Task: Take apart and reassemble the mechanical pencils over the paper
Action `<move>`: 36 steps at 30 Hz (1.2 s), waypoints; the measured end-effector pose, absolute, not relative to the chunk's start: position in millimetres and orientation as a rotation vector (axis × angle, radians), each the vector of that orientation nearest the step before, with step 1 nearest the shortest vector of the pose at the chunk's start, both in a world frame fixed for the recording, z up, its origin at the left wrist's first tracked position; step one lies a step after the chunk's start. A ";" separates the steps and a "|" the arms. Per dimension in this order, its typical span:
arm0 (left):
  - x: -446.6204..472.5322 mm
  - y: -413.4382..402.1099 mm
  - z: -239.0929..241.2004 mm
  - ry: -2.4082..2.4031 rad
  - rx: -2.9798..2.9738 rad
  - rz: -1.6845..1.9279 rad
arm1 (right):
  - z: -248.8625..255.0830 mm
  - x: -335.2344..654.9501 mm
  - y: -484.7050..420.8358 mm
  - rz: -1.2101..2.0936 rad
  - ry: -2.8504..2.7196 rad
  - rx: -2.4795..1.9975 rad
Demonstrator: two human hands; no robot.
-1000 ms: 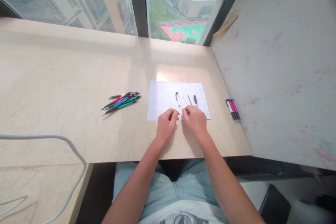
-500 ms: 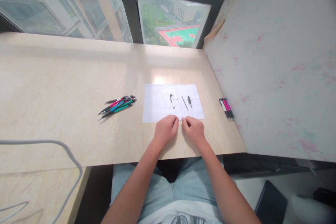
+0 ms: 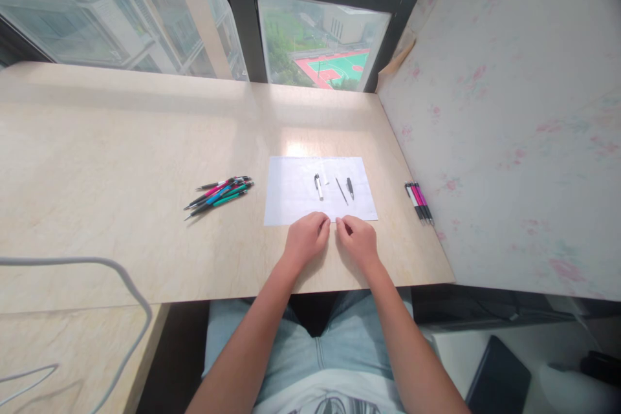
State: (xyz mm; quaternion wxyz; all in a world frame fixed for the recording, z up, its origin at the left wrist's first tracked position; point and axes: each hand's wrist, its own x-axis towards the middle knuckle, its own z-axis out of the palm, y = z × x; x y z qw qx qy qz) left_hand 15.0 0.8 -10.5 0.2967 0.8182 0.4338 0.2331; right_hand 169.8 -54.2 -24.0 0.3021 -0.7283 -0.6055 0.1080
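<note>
My left hand (image 3: 309, 237) and my right hand (image 3: 358, 237) rest side by side on the near edge of a white sheet of paper (image 3: 288, 191). Both are loosely closed with fingers curled, thumb sides facing each other, a small gap between them; nothing shows in either. Just beyond them on the paper lie parts of a pen: a white barrel with a black clip (image 3: 319, 187), a thin dark refill (image 3: 342, 191) and a black grip section (image 3: 350, 188). A tiny pale piece (image 3: 326, 182) lies between the barrel and the refill.
A loose pile of several coloured pens (image 3: 220, 196) lies left of the paper. Several pens in a neat row (image 3: 419, 203) lie at the right, against the flowered wall panel (image 3: 495, 162). A grey cable (image 3: 121, 272) loops over the desk's left front. Windows stand behind.
The view has shifted very slightly. My hands, the pen parts and the pens have stayed where they were.
</note>
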 end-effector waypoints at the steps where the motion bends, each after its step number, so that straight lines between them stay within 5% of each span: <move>1: 14.9 0.8 -10.6 1.152 2.174 0.623 | -23.9 169.9 -54.3 0.291 -1.606 -1.932; 23: 11.1 4.2 -13.5 1.111 1.938 0.766 | -20.0 171.6 -51.6 0.332 -1.355 -1.829; 36: 7.4 6.5 -10.0 1.088 1.636 0.975 | 0.0 135.8 22.5 0.159 -1.621 -2.336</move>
